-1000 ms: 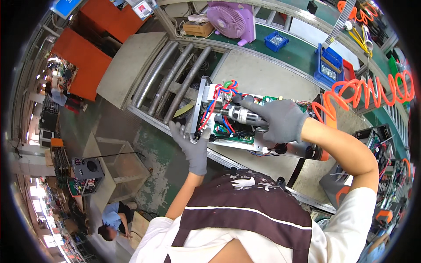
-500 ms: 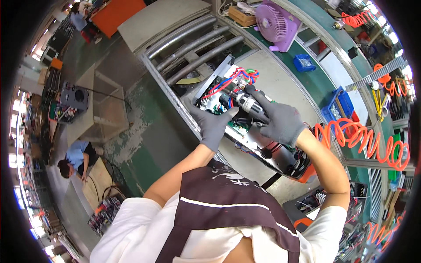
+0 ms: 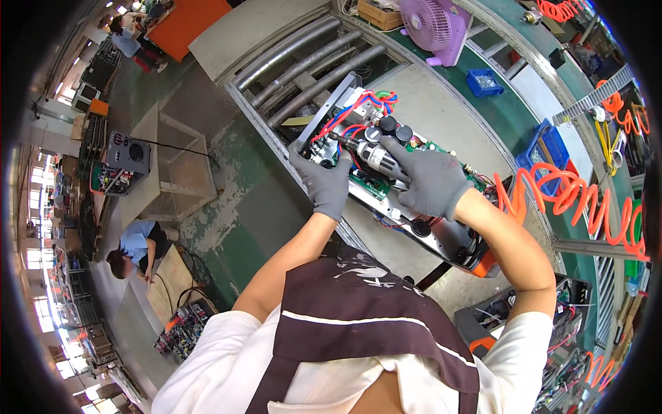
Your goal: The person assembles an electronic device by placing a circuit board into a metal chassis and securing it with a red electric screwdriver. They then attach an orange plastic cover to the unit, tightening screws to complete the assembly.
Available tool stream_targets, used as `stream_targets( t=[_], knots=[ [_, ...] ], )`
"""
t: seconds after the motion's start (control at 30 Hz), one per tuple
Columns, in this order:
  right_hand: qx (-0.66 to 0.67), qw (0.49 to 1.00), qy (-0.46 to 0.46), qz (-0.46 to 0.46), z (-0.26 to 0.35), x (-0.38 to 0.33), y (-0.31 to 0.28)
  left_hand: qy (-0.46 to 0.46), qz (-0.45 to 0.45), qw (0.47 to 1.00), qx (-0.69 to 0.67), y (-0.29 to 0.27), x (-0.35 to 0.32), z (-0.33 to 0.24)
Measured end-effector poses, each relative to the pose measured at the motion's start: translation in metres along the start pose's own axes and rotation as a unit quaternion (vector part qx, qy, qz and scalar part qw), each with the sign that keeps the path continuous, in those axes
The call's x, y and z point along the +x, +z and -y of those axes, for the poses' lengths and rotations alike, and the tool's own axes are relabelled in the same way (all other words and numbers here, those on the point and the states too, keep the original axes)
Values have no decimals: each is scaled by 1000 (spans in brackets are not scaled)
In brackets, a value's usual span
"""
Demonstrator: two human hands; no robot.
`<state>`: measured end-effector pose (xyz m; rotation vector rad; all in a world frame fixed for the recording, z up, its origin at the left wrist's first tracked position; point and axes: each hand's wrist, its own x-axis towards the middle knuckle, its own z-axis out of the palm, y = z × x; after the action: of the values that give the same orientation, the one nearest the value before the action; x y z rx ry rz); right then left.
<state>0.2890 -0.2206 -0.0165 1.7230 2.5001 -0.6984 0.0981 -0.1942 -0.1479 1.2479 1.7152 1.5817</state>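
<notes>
Two grey knit-gloved hands on the open metal chassis with green circuit board (image 3: 386,186). Right hand (image 3: 431,183) grips a ribbed silver power screwdriver (image 3: 372,155); left hand (image 3: 325,185) clamps the chassis edge. Coiled orange plastic air hose (image 3: 572,200) sits right of it.

**Layout at the assembly bench**

An open machine chassis (image 3: 386,179) is laid across the near edge of the workbench (image 3: 441,117). Its left end is gripped by the left hand (image 3: 325,185); a power screwdriver (image 3: 369,155), held in the right hand (image 3: 429,181), is set above the circuit board (image 3: 372,185) inside the chassis. Roller rails (image 3: 310,69) are found behind the chassis, toward the bench's far left corner. A desk fan (image 3: 436,24) is placed at the far edge, a small parts bin (image 3: 486,81) to its right. A coiled air hose (image 3: 579,200) is hung to the right of the chassis.
</notes>
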Motion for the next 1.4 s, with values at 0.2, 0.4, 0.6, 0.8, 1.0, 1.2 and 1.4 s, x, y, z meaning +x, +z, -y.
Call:
stream_targets(
  t=[0.2, 0.4, 0.6, 0.8, 1.0, 1.2, 1.4],
  knots=[
    [1, 1000, 16, 8, 0, 1, 2, 17, 8, 999, 32, 0, -1, 4],
    [9, 999, 15, -30, -3, 7, 15, 18, 6, 997, 70, 1, -2, 10],
    [-8, 999, 18, -37, 5, 9, 14, 18, 10, 999, 40, 1, -1, 7],
    [-35, 999, 32, -24, 15, 8, 15, 24, 70, 997, -12, -9, 5, 14],
    [-13, 999, 36, 2, 16, 11, 14, 43, 199, 971, 123, -45, 63, -18],
    [-33, 999, 35, -22, 17, 14, 14, 106, 211, 946, 223, -42, 70, -18],
    [-62, 997, 15, -47, 18, 15, 16, 127, 227, 946, 195, -42, 76, -9]
  ],
)
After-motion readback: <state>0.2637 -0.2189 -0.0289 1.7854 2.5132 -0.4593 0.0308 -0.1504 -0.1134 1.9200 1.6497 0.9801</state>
